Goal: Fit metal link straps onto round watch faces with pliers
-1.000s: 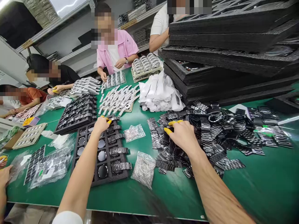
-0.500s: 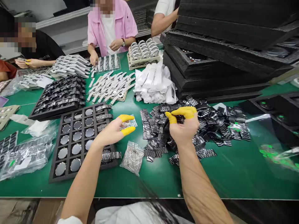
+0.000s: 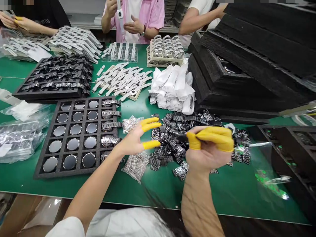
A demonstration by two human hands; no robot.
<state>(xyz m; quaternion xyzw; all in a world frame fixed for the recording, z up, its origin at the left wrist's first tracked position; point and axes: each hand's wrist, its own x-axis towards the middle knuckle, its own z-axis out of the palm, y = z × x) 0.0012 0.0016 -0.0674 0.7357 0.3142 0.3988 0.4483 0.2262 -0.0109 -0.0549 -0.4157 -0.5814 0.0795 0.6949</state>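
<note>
My left hand (image 3: pixel 134 140) is open above the table, its yellow finger covers spread and nothing between them. Below it lies a clear bag of thin metal pins (image 3: pixel 136 167), and a second bag of pins (image 3: pixel 130 124) is partly behind the hand. My right hand (image 3: pixel 209 151), also in yellow finger covers, is closed in a pinch. A small dark piece (image 3: pixel 183 137) sticks out at its thumb tip, too blurred to name. Under and behind this hand spreads a heap of shiny black link watch bands (image 3: pixel 172 130). At left, a black foam tray (image 3: pixel 82 140) holds round watch heads, several with link bands.
Behind are a wrapped white bundle (image 3: pixel 170 87), white-strapped watches (image 3: pixel 125 79) and a tray of white loops (image 3: pixel 166 49). Tall black foam trays (image 3: pixel 237 89) stack at the right. A clear bag with green dots (image 3: pixel 269 184) lies right. Co-workers sit across the table.
The view has shifted. My right hand has come nearer the camera, still pinched; my left hand has moved right towards the bands. A co-worker in pink has lifted a white-strapped watch.
</note>
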